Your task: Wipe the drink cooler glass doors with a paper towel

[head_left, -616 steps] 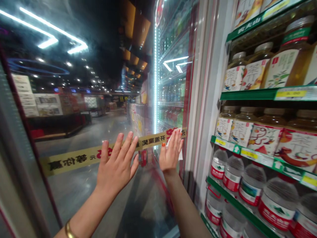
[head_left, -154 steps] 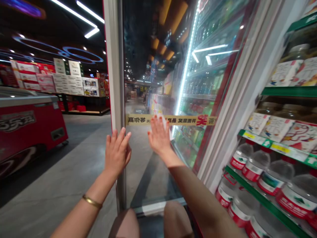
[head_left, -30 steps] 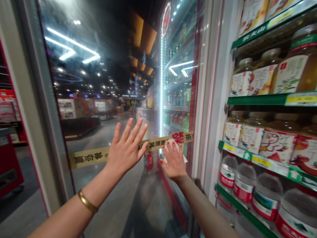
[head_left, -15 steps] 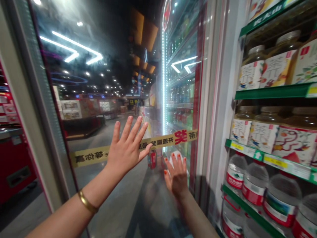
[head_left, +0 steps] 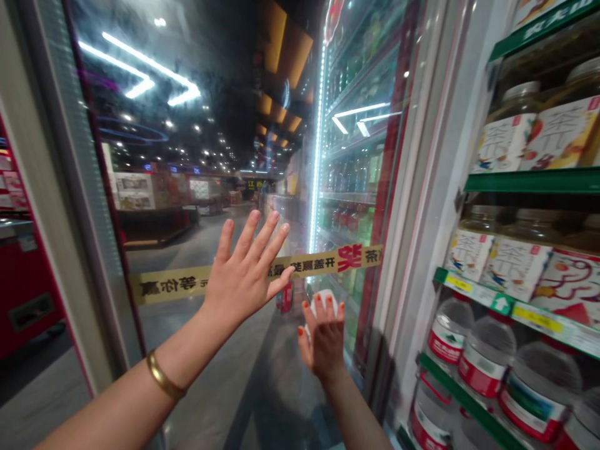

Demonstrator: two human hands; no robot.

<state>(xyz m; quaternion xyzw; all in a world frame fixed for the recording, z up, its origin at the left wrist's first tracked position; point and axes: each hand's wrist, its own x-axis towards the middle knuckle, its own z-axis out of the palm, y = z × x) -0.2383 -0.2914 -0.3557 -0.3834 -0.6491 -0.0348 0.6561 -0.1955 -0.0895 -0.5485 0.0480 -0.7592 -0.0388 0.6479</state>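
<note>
My left hand (head_left: 246, 269) lies with fingers spread against the glass door (head_left: 225, 375), over the yellow printed strip (head_left: 314, 265) that crosses it. A gold bangle (head_left: 164, 377) circles the left wrist. Lower and to the right, my right hand (head_left: 323, 337) presses a crumpled white cloth (head_left: 323, 304) flat to the same pane, just below the strip. The cloth shows above and between the fingertips, the rest of it covered by the hand; whether it is cloth or paper is unclear.
At right, cooler shelves (head_left: 529, 180) hold tea bottles (head_left: 509, 128) and large water bottles (head_left: 485, 350) close to the door frame (head_left: 417, 206). A red cabinet (head_left: 28, 287) stands at left. Shop displays (head_left: 150, 200) show through the glass.
My right hand has slid left along the glass with the white cloth, relative to the strip. My left hand stays at nearly the same spot. The view has shifted slightly.
</note>
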